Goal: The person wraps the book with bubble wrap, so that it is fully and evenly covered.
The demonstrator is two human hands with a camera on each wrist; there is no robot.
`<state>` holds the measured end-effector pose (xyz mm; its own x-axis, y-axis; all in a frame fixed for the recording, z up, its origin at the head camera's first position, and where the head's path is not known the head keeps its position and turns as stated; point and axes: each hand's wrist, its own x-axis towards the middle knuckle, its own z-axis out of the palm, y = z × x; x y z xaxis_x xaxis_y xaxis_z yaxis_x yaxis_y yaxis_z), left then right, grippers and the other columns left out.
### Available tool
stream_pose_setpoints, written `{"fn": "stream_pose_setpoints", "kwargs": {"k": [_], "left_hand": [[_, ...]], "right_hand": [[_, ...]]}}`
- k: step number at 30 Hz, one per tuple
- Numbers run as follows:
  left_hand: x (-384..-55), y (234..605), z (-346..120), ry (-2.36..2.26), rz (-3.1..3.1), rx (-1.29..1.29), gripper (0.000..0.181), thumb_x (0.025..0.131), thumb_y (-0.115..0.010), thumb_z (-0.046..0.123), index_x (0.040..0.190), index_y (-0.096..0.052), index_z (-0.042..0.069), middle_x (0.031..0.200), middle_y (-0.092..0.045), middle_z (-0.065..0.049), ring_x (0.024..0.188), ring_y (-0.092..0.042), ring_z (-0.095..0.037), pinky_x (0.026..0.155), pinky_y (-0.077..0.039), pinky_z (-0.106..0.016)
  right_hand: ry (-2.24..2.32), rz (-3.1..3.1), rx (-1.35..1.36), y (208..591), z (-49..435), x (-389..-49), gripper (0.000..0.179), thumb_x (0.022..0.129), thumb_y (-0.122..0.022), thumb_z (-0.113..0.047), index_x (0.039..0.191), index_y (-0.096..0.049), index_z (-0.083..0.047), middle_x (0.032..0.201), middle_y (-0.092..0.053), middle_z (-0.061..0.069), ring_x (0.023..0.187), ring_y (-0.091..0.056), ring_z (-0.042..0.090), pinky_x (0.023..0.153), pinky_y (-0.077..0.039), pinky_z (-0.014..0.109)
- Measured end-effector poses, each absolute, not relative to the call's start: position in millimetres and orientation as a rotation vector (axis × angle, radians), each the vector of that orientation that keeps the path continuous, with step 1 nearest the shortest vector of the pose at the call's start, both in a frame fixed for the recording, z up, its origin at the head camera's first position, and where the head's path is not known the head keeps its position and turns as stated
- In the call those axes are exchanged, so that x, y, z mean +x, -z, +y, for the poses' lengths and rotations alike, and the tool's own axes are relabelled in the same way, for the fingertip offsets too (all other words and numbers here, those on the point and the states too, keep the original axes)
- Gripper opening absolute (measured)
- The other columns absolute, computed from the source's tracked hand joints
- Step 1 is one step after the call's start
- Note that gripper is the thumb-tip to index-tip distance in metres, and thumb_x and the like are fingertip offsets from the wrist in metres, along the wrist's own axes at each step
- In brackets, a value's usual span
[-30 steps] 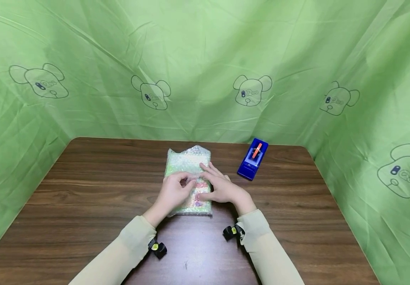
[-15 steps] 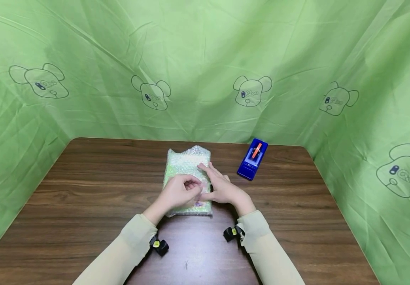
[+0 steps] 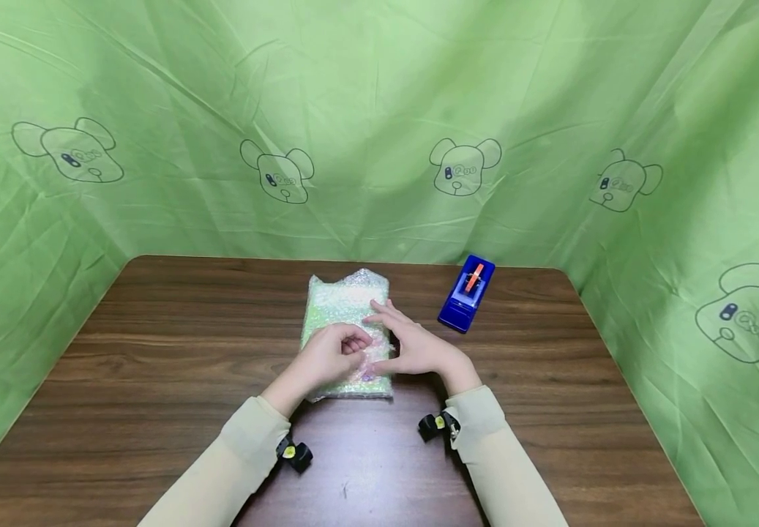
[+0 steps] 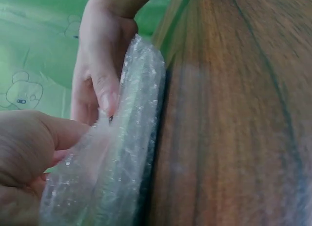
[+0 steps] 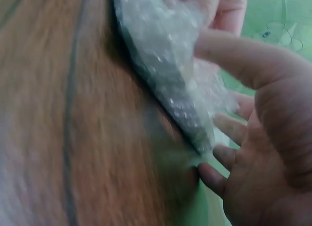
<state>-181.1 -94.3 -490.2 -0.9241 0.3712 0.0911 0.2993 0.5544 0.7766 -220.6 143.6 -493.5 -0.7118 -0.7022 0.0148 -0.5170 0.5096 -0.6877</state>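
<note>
A flat package in clear bubble wrap [image 3: 342,296] lies on the table, with pale green and pink colours showing through. My left hand [image 3: 326,355] is over its lower middle, thumb and fingertips brought together. In the left wrist view, those fingers pinch a raised flap of the bubble wrap [image 4: 73,192]. My right hand [image 3: 421,350] sits at the package's right edge, fingers spread and lightly bent. Its thumb [image 5: 229,48] touches the wrap in the right wrist view, while the other fingers stay behind the loose edge.
A blue tape dispenser [image 3: 460,311] with an orange part stands at the back right of the brown wooden table [image 3: 188,351]. Green curtains [image 3: 366,95] printed with bear heads surround the table's back and sides.
My left hand has shifted slightly right and down over the package, its fingers curling in more. The right hand has drawn back a little and its fingers have bent. The package stays put.
</note>
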Motion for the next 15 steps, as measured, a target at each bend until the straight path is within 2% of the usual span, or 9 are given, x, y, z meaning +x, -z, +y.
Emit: {"fn": "stream_pose_setpoints", "kwargs": {"k": [3, 10, 15], "left_hand": [[-181.0, 489.5, -96.4, -1.321, 2.668, 0.586, 0.025, 0.089, -0.081, 0.0, 0.112, -0.081, 0.009, 0.096, -0.075, 0.003, 0.09, -0.069, -0.011, 0.087, -0.062, -0.032], [-181.0, 485.6, -103.9, -1.362, 2.545, 0.666, 0.032, 0.085, -0.084, 0.0, 0.116, -0.076, 0.005, 0.106, -0.075, -0.003, 0.099, -0.069, -0.018, 0.095, -0.061, -0.04], [-185.6, 483.2, -113.3, -1.326, 2.477, 0.781, 0.034, 0.088, -0.083, 0.002, 0.12, -0.074, 0.005, 0.112, -0.074, -0.003, 0.103, -0.069, -0.017, 0.1, -0.06, -0.039]], "right_hand": [[1.024, 2.46, -1.05, 494.7, 147.2, -222.8, 0.089, 0.09, -0.091, -0.044, 0.164, -0.049, -0.016, 0.184, -0.015, 0.006, 0.169, -0.001, 0.037, 0.131, -0.013, 0.068], [1.084, 2.43, -1.064, 498.0, 150.7, -226.2, 0.066, 0.103, -0.079, -0.031, 0.162, -0.055, -0.013, 0.182, -0.024, 0.008, 0.169, -0.002, 0.039, 0.132, -0.014, 0.068], [1.092, 2.428, -1.044, 498.5, 149.9, -225.9, 0.065, 0.102, -0.079, -0.028, 0.161, -0.056, -0.015, 0.182, -0.023, 0.008, 0.169, -0.001, 0.038, 0.132, -0.013, 0.067]]}}
